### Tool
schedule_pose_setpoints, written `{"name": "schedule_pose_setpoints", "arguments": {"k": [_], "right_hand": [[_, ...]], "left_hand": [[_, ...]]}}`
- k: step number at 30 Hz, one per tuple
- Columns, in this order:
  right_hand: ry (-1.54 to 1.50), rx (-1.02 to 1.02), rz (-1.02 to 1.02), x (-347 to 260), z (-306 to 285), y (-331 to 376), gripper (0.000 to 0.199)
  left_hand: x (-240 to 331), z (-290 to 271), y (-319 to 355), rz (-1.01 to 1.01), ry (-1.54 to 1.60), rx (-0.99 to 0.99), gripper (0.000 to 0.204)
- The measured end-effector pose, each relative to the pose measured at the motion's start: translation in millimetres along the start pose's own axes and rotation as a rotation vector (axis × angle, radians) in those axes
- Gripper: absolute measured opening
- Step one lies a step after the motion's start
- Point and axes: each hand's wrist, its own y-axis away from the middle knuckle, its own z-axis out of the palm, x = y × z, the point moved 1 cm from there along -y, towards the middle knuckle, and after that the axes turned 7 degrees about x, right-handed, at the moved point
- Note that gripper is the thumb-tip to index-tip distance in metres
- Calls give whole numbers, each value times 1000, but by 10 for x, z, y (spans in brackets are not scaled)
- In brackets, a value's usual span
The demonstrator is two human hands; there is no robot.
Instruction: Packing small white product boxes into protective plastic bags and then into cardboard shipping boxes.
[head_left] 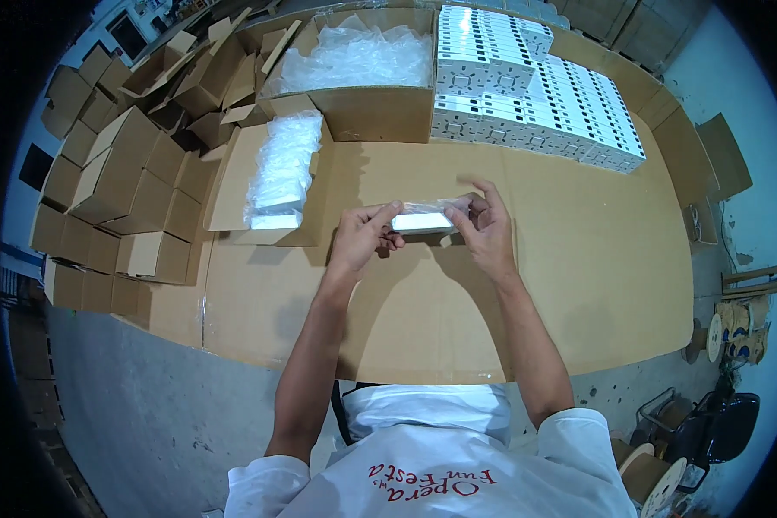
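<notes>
Between my two hands, above the cardboard-covered table (578, 259), is a flat white box-shaped piece (422, 223) with clear plastic film (432, 207) along its upper side. My left hand (364, 240) pinches its left end between thumb and fingers. At the other end, my right hand (485, 226) grips the piece and the film, its index finger raised and slightly blurred. To the left stands an open carton (313, 235) holding a row of film-wrapped white pieces (283, 168).
A large carton (380, 116) of clear plastic bags (363, 56) stands at the back. Right of it are stacked white units with dark square openings (535, 104). Closed brown boxes (134, 194) pile up at the left, with open cartons (207, 82) behind. Cable reels (656, 479) sit on the floor at right.
</notes>
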Motion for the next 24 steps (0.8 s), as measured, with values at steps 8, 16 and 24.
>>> {"name": "schedule_pose_setpoints", "arguments": {"k": [8,16,24], "right_hand": [[237,-191,-206,-34,-126,-67,27],[371,-224,-134,10,-114,-90,24],[527,-167,-266,-14,-88,-60,26]], "left_hand": [[48,12,-107,-77,96,-39,34],[-74,-15,-82,10,123,-81,40],[-262,-100,-60,223,-70,-131,45]]}}
